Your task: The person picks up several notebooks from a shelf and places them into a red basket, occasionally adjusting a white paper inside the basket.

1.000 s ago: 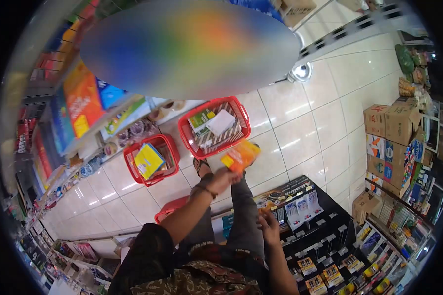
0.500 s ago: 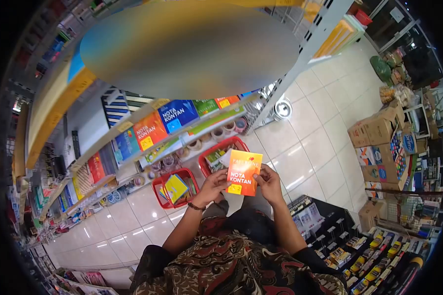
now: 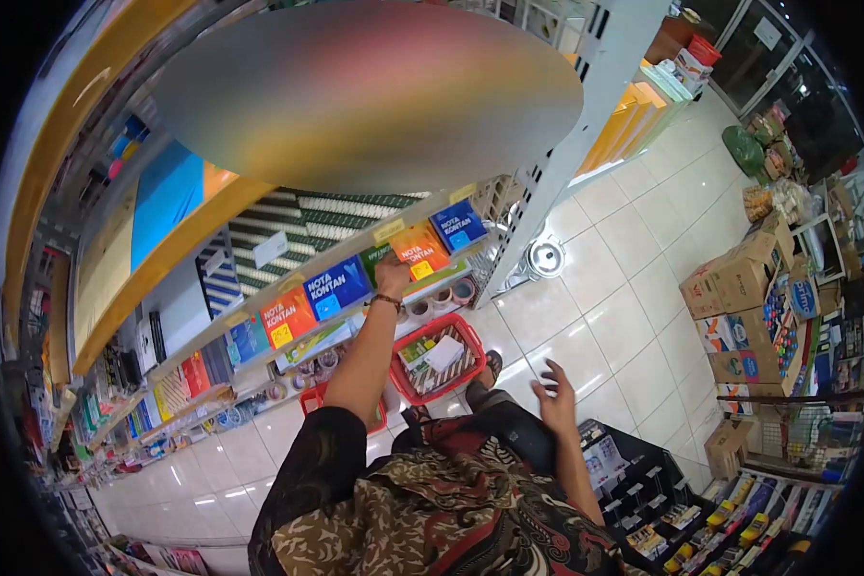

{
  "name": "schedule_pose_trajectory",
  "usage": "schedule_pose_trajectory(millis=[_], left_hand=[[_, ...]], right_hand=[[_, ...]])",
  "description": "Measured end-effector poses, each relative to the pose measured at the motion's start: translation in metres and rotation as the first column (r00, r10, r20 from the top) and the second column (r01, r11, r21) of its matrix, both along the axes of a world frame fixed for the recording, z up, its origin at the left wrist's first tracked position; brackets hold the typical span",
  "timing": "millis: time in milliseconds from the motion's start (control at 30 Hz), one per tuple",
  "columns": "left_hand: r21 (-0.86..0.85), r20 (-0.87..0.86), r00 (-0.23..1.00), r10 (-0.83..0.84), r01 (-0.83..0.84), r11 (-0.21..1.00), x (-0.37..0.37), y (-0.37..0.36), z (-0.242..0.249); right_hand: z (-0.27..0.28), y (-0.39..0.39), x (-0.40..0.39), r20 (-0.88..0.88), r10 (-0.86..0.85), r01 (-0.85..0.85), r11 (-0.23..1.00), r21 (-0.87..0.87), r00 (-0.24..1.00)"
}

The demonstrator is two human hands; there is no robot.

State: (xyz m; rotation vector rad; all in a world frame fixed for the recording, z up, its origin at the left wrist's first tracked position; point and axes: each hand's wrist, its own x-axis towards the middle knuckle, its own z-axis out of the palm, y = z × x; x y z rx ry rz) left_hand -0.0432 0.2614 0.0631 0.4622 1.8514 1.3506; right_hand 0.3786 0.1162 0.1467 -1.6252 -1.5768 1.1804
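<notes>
Near the right end of the shelf's [image 3: 331, 259] front edge, an orange "NOTA KONTAN" booklet [image 3: 420, 250] lies in a row between a green booklet [image 3: 372, 257] and a blue booklet [image 3: 459, 227]. The left hand [image 3: 391, 276] reaches to its lower left corner, fingers extended and close together; whether they grip it or only touch it cannot be told. The right hand [image 3: 555, 396] hangs in the air over the tiled floor [image 3: 595, 331], well apart from the shelf, its fingers loosely spread and curved, holding nothing. Below the shelf edge, a red basket [image 3: 442, 394] carries packets and a white item [image 3: 444, 353]; a second basket [image 3: 309, 400] sits partly hidden behind the left forearm.
</notes>
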Motion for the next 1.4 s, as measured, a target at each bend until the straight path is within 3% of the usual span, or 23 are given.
schedule_pose_trajectory(millis=[33,100,133,200,267,333,400,433,467,500,700,767,867,900,933,1000,1067,1167,1233,1267,1333,1367,1400], left_hand=[[0.007,-0.013,1.0,-0.01,0.01,1.0,-0.012,0.016,-0.018],[-0.151,-0.408,0.909,-0.088,0.028,0.988,-0.037,0.043,-0.075],[-0.148,-0.42,0.903,-0.097,0.038,0.988,-0.038,0.05,-0.074],[-0.477,-0.617,0.715,-0.329,-0.006,0.879,-0.036,0.053,-0.073],[-0.507,-0.644,0.688,-0.336,-0.055,0.86,-0.032,0.052,-0.073],[-0.486,-0.578,0.777,-0.251,-0.079,0.871,-0.029,0.051,-0.074],[-0.53,-0.576,0.771,-0.272,-0.099,0.842,-0.019,0.054,-0.062],[-0.559,-0.58,0.764,-0.284,-0.12,0.82,-0.015,0.057,-0.058],[-0.56,-0.58,0.763,-0.283,-0.122,0.819,-0.011,0.056,-0.055],[-0.52,-0.6,0.754,-0.267,-0.113,0.847,-0.007,0.056,-0.053],[-0.506,-0.648,0.71,-0.278,-0.128,0.853,-0.01,0.057,-0.066],[-0.544,-0.637,0.706,-0.31,-0.127,0.83,-0.004,0.057,-0.053],[-0.558,-0.657,0.685,-0.317,-0.158,0.815,-0.009,0.058,-0.072],[-0.53,-0.664,0.677,-0.318,-0.126,0.839,-0.007,0.057,-0.068],[-0.538,-0.661,0.676,-0.327,-0.123,0.834,-0.007,0.056,-0.07],[-0.542,-0.668,0.679,-0.305,-0.163,0.824,-0.007,0.057,-0.071],[-0.52,-0.658,0.698,-0.282,-0.15,0.841,-0.012,0.056,-0.081],[-0.596,-0.59,0.748,-0.303,-0.152,0.788,-0.005,0.05,-0.064],[-0.439,-0.665,0.721,-0.191,-0.171,0.882,0.007,0.032,-0.056],[-0.472,-0.649,0.73,-0.216,-0.163,0.866,0.02,0.017,-0.046],[0.076,-0.841,0.53,0.107,-0.081,0.994,0.046,-0.006,-0.029],[0.048,-0.792,0.61,0.004,0.057,0.997,0.052,-0.025,-0.038],[-0.018,-0.828,0.554,-0.086,0.128,0.992,0.058,-0.042,-0.048]], right_hand=[[-0.009,0.003,0.022,0.019,-0.042,0.042,0.999,-0.003,0.999],[-0.027,0.003,0.068,0.075,-0.142,0.147,0.987,-0.066,0.987],[-0.038,0.0,0.09,0.117,-0.198,0.212,0.969,-0.124,0.973],[-0.074,-0.008,0.134,0.124,-0.302,0.323,0.918,-0.231,0.945],[-0.099,-0.022,0.165,0.221,-0.379,0.435,0.837,-0.331,0.898],[-0.227,-0.06,0.245,0.209,-0.408,0.451,0.857,-0.248,0.889],[-0.353,-0.137,0.294,0.068,-0.586,0.535,0.679,-0.503,0.808],[-0.358,-0.168,0.306,0.467,-0.094,0.212,0.955,-0.208,0.879],[-0.361,-0.183,0.314,0.833,0.251,-0.3,0.948,-0.108,0.493],[-0.362,-0.178,0.322,0.832,0.249,-0.302,0.948,-0.104,0.495],[-0.346,-0.18,0.349,0.523,-0.01,0.1,0.985,-0.144,0.852],[-0.34,-0.197,0.351,0.402,-0.132,0.232,0.95,-0.209,0.906],[-0.328,-0.225,0.35,0.232,-0.345,0.407,0.85,-0.333,0.91],[-0.367,-0.104,0.28,0.182,-0.419,0.456,0.806,-0.378,0.89],[-0.236,-0.057,0.233,0.127,-0.396,0.413,0.825,-0.387,0.91],[-0.228,-0.031,0.226,-0.025,-0.553,0.466,0.725,-0.507,0.833],[-0.195,-0.013,0.211,0.01,-0.626,0.51,0.625,-0.591,0.78],[-0.182,-0.017,0.208,0.002,-0.641,0.495,0.591,-0.638,0.768],[-0.188,-0.037,0.207,-0.002,-0.685,0.517,0.552,-0.654,0.729],[-0.19,-0.048,0.206,0.02,-0.706,0.528,0.511,-0.679,0.708],[-0.184,-0.079,0.2,0.014,-0.665,0.49,0.535,-0.688,0.746],[-0.181,-0.097,0.192,0.087,-0.64,0.507,0.51,-0.695,0.763],[-0.178,-0.108,0.185,0.153,-0.611,0.522,0.49,-0.698,0.777]])
